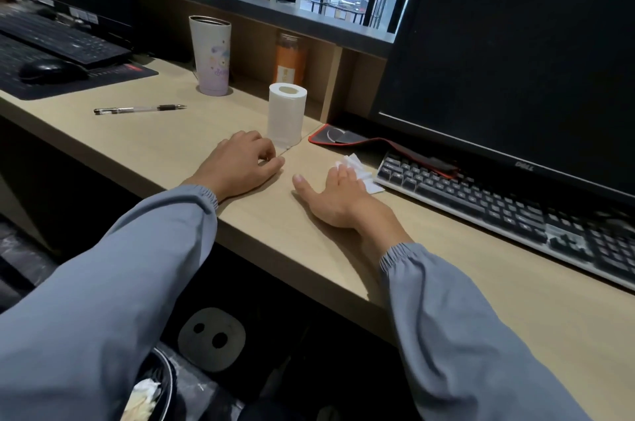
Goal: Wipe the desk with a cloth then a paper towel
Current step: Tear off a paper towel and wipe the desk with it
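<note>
A light wooden desk (161, 142) runs across the view. My right hand (335, 195) lies flat on it, straight fingers pressing a crumpled white paper towel (360, 169) against the desk just in front of the keyboard. My left hand (245, 163) rests on the desk with fingers loosely curled, holding nothing, right beside an upright white paper roll (286, 113). No cloth is in view.
A black keyboard (498, 211) and a dark monitor (515, 59) stand at the right, with a red-edged mouse pad (343, 138) under them. A tall tumbler (210, 56), an orange bottle (290, 59) and a pen (139, 109) sit further back. A second keyboard and mouse (51, 70) are at the left.
</note>
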The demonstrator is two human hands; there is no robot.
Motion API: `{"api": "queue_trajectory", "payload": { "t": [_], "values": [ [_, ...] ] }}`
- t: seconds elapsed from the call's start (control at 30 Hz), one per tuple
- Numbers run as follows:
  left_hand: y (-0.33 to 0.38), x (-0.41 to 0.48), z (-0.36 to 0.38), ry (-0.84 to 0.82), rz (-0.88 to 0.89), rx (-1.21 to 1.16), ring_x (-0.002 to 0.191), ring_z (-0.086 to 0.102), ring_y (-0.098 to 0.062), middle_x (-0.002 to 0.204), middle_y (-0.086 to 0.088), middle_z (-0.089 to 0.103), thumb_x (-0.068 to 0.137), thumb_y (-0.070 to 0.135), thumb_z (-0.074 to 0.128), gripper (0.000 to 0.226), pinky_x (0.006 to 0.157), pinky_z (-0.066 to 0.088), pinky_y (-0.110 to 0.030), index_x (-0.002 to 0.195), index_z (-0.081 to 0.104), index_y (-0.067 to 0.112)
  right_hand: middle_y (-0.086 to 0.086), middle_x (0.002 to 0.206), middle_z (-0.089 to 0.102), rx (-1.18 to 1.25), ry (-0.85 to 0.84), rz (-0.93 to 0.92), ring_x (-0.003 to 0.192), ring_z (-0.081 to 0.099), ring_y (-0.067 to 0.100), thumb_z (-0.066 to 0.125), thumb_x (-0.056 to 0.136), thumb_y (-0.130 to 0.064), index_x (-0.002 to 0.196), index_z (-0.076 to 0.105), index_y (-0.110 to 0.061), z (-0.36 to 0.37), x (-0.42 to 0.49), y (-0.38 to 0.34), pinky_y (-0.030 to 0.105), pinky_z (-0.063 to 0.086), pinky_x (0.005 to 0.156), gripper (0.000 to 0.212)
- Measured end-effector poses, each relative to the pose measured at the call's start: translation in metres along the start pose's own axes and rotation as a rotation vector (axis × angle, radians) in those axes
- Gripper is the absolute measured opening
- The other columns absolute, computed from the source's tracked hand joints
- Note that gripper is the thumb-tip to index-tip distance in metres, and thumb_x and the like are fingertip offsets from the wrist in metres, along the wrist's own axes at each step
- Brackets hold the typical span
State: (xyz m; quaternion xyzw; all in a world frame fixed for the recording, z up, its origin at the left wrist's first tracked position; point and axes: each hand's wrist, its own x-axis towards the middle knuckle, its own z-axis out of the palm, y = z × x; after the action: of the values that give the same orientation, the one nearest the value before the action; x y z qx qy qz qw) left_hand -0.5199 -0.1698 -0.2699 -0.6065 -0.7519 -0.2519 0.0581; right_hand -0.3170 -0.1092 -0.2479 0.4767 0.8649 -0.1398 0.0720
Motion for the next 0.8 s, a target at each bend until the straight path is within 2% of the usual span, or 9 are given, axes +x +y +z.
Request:
{"api": "queue_trajectory", "payload": {
  "t": [0.13, 0.3, 0.4, 0.5, 0.57, 0.7, 0.8],
  "values": [
    [0.0, -0.005, 0.0, -0.013, 0.008, 0.031, 0.1, 0.052, -0.02, 0.1, 0.004, 0.057, 0.101, 0.053, 0.052, 0.032, 0.084, 0.04, -0.038, 0.1, 0.066, 0.024, 0.007, 0.169, -0.02, -0.014, -0.037, -0.168, 0.155, -0.02, 0.021, 0.014, 0.089, -0.086, 0.161, -0.009, -0.007, 0.014, -0.051, 0.008, 0.041, -0.007, 0.125, 0.11],
    [0.011, -0.009, -0.005, -0.066, -0.052, 0.052, 0.103, 0.056, -0.022, 0.108, 0.002, 0.059, 0.102, 0.055, 0.051, 0.036, 0.089, 0.044, -0.042, 0.106, 0.067, 0.023, 0.003, 0.168, -0.022, -0.024, 0.005, -0.343, 0.153, -0.024, 0.014, 0.017, 0.087, -0.088, 0.162, -0.012, -0.011, 0.039, -0.118, 0.004, 0.037, -0.009, 0.126, 0.111],
    [0.023, -0.013, -0.006, -0.1, -0.182, -0.024, 0.112, 0.058, -0.026, 0.123, -0.006, 0.062, 0.104, 0.054, 0.046, 0.043, 0.1, 0.046, -0.047, 0.117, 0.068, 0.02, 0.001, 0.168, -0.024, -0.038, 0.038, -0.403, 0.152, -0.027, 0.011, 0.022, 0.09, -0.085, 0.162, -0.012, -0.013, 0.049, -0.146, 0.003, 0.036, -0.01, 0.125, 0.107],
    [0.048, -0.022, 0.0, -0.113, -0.237, -0.074, 0.123, 0.055, -0.034, 0.133, -0.014, 0.057, 0.107, 0.05, 0.043, 0.045, 0.104, 0.042, -0.047, 0.13, 0.063, 0.017, 0.004, 0.167, -0.025, -0.104, 0.08, -0.442, 0.152, -0.028, 0.014, 0.026, 0.092, -0.082, 0.161, -0.014, -0.011, 0.056, -0.16, 0.001, 0.036, -0.01, 0.126, 0.106],
    [0.063, -0.031, 0.007, -0.11, -0.212, -0.069, 0.124, 0.055, -0.033, 0.131, -0.013, 0.058, 0.106, 0.048, 0.044, 0.043, 0.103, 0.042, -0.047, 0.128, 0.063, 0.017, 0.009, 0.167, -0.026, -0.193, 0.107, -0.458, 0.153, -0.026, 0.02, 0.032, 0.095, -0.077, 0.16, -0.015, -0.008, 0.059, -0.162, 0.0, 0.038, -0.009, 0.126, 0.106],
    [0.071, -0.049, 0.012, -0.135, -0.152, 0.001, 0.119, 0.057, -0.027, 0.12, 0.0, 0.064, 0.093, 0.06, 0.036, 0.049, 0.097, 0.044, -0.045, 0.11, 0.066, 0.026, 0.018, 0.167, -0.022, -0.296, 0.198, -0.485, 0.155, -0.019, 0.027, 0.045, 0.099, -0.058, 0.16, -0.014, -0.002, 0.067, -0.159, 0.002, 0.04, -0.005, 0.127, 0.101],
    [0.073, -0.051, 0.008, -0.1, -0.158, -0.018, 0.119, 0.058, -0.028, 0.123, -0.006, 0.064, 0.097, 0.051, 0.047, 0.038, 0.1, 0.042, -0.045, 0.114, 0.069, 0.025, 0.019, 0.167, -0.021, -0.322, 0.221, -0.486, 0.156, -0.017, 0.028, 0.044, 0.102, -0.05, 0.159, -0.015, -0.002, 0.072, -0.162, 0.008, 0.04, -0.003, 0.127, 0.095]
  ]
}}
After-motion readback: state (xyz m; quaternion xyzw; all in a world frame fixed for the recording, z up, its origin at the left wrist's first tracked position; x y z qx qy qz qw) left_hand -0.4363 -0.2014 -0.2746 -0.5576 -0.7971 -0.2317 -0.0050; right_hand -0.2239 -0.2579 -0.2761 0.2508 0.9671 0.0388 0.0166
